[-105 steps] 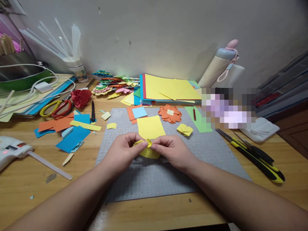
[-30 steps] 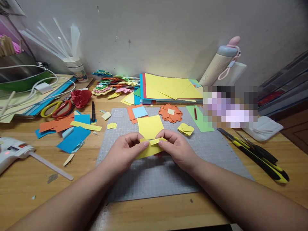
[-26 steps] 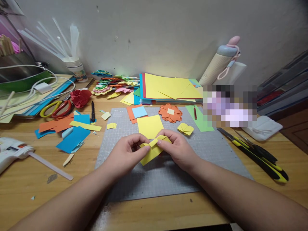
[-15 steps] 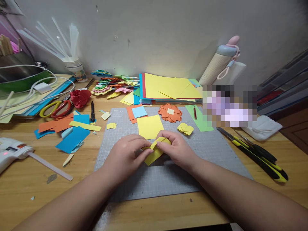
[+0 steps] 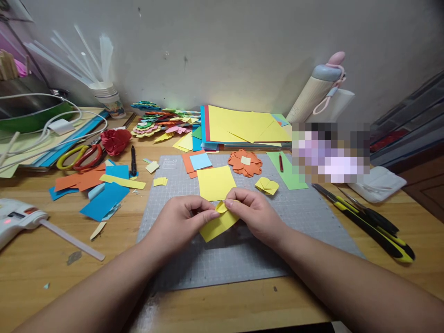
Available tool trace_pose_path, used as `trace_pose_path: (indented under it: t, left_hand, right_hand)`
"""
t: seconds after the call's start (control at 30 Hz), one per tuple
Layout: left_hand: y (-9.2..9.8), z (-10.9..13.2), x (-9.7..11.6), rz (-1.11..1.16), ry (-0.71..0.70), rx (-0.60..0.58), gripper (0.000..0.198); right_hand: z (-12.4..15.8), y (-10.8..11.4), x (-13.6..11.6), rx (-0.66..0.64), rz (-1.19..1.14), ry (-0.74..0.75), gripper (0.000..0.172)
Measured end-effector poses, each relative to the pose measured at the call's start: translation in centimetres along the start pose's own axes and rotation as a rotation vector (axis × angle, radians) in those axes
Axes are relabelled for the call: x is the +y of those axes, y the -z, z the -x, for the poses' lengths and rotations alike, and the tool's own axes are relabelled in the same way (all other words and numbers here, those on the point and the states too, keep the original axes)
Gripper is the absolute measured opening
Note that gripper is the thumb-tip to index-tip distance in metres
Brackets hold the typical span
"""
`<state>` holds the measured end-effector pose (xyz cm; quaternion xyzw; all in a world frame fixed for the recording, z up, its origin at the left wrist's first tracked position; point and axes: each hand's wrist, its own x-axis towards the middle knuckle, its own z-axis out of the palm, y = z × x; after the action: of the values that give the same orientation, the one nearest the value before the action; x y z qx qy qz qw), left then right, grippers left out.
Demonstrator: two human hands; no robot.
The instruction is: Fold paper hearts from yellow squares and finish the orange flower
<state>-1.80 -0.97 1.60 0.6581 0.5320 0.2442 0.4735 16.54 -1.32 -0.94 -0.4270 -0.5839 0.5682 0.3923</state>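
Between my two hands, just above the grey cutting mat (image 5: 194, 266), is a piece of yellow paper (image 5: 218, 228) with its upper edge curled over. My left hand (image 5: 189, 215) pinches it at the left of the curl, thumb on top. On the other side my right hand (image 5: 255, 215) grips the upper right edge between thumb and fingers. The fingertips behind the paper are partly hidden. A flat yellow square sheet (image 5: 217, 181) lies just beyond my hands. To its right are a folded yellow paper petal (image 5: 267, 186) and an orange paper flower (image 5: 245, 163).
Scissors (image 5: 88, 155), paper scraps (image 5: 104, 201) and a glue gun (image 5: 21, 219) lie left. A yellow-black utility knife (image 5: 378, 233) lies right. Behind are stacked coloured paper (image 5: 243, 124), finished paper flowers (image 5: 163, 122) and a bottle (image 5: 312, 90) leaning on the wall.
The yellow paper has turned between my hands, and its curled edge now shows as a small open loop. More of its flat lower part is visible. My left fingers have shifted slightly.
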Motion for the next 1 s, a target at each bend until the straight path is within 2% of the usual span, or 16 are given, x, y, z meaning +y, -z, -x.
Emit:
trace_pose_path:
  t: [0.23,0.43,0.53,0.73,1.0]
  left_hand:
    - [0.0,-0.1,-0.7,0.333,0.117,-0.140,0.027]
    - [-0.1,-0.3,-0.8,0.450,0.169,-0.121,0.028]
    - [-0.1,-0.3,-1.1,0.537,0.186,-0.134,0.026]
    - [0.0,-0.3,-1.6,0.565,0.195,-0.155,0.024]
    - [0.1,-0.5,-1.2,0.498,0.200,-0.122,0.027]
  right_hand:
    - [0.3,0.0,-0.2,-0.024,0.142,0.151,0.019]
    - [0.3,-0.3,-0.2,-0.004,-0.018,0.033,0.021]
    - [0.2,-0.3,-0.1,0.025,-0.064,0.031,0.020]
    - [0.2,-0.2,0.0,-0.003,-0.019,0.063,0.022]
    - [0.3,-0.3,0.0,-0.009,0.003,0.053,0.023]
